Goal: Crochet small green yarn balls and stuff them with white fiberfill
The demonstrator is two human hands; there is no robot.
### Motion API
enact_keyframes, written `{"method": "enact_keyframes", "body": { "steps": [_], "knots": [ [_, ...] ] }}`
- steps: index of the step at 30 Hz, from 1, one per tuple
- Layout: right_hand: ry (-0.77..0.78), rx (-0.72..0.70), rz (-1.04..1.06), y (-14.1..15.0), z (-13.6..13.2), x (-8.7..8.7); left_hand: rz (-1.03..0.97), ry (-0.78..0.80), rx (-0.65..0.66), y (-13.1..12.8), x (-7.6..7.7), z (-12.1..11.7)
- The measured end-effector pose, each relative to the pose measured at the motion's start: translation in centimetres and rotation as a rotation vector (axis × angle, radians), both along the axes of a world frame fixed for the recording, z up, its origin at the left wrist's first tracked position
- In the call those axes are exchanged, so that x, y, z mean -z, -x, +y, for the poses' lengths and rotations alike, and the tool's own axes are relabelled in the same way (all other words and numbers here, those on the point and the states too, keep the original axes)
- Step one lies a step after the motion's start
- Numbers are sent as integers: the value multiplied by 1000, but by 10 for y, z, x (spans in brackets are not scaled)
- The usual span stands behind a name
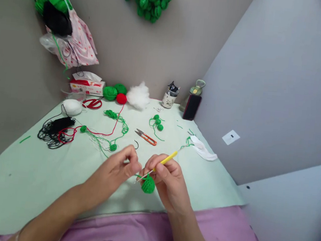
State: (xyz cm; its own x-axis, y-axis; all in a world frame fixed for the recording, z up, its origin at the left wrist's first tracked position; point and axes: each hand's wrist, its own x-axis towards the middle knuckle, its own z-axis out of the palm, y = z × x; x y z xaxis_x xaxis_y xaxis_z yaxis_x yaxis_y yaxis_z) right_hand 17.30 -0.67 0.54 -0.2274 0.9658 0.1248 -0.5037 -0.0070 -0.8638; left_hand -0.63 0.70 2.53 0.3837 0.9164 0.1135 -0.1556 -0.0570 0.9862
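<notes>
A small green crocheted ball (148, 185) hangs by the metal shaft of a yellow-handled crochet hook (168, 159). My right hand (173, 180) is closed around the hook's handle, which slants up to the right. My left hand (114, 174) is closed just left of the ball, with green yarn (138, 176) running between its fingers and the work. The hook's tip points down to the left, below my left thumb. Part of the right fingers is hidden behind the hook and ball.
Orange thread snips (146, 137) lie beyond my hands, near small green balls (158, 122). Black yarn (59, 129) and red-handled scissors (93, 103) are left. White stuffing (138, 95), a pen cup (170, 98) and a phone (192, 107) stand along the back.
</notes>
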Motion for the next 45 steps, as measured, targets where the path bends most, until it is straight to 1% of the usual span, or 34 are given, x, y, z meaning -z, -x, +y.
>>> {"method": "enact_keyframes", "body": {
  "steps": [1,2,3,4,5,6,7,8,9,10,11,12,13,14,15,16,17,19,21,23,28,33,36,41,43,45],
  "knots": [
    [-5,2,16,-1,0,-1,-98,110,110,-2,1,1],
    [-6,10,29,-3,-1,-2,-227,204,151,-1,-2,3],
    [-2,21,38,-4,-1,-2,-336,288,169,2,-7,4],
    [1,33,45,-5,0,-1,-432,332,157,7,-14,4],
    [7,44,51,-6,0,0,-518,346,107,12,-21,4],
    [15,51,54,-6,0,1,-590,330,13,17,-28,3],
    [24,59,54,-5,1,2,-631,268,-74,21,-34,1],
    [32,69,54,-5,1,2,-616,163,-132,23,-36,0],
    [38,82,55,-4,2,3,-539,34,-163,24,-35,-1],
    [40,101,58,-3,2,2,-398,-121,-170,22,-31,-1],
    [36,125,62,-3,2,2,-218,-297,-179,20,-25,-1],
    [25,154,65,-2,1,2,21,-454,-171,16,-16,-1],
    [5,186,63,-2,1,1,208,-565,-217,12,-7,-1],
    [-21,222,50,-1,0,1,335,-618,-270,7,1,0],
    [-55,263,24,0,0,2,394,-612,-271,3,9,0],
    [-102,307,-16,1,-1,3,389,-546,-232,-1,15,0],
    [-158,349,-66,2,-2,4,348,-440,-168,-3,19,-1],
    [-272,416,-172,6,-4,6,200,-165,-52,-6,23,-3],
    [-363,441,-247,10,-4,8,43,66,-20,-7,23,-6],
    [-393,452,-275,13,-4,9,-81,185,-44,-8,22,-8],
    [-392,477,-273,18,-2,9,-252,288,-75,-13,19,-11],
    [-406,466,-319,20,-1,11,-281,328,-98,-13,20,-12],
    [-397,448,-330,18,0,12,-302,316,-77,-11,23,-12],
    [-392,414,-325,15,2,13,-280,299,-11,-10,27,-12],
    [-390,427,-313,14,2,14,-296,306,12,-11,28,-12],
    [-380,448,-306,13,2,16,-324,323,8,-13,28,-12]
  ]
}}
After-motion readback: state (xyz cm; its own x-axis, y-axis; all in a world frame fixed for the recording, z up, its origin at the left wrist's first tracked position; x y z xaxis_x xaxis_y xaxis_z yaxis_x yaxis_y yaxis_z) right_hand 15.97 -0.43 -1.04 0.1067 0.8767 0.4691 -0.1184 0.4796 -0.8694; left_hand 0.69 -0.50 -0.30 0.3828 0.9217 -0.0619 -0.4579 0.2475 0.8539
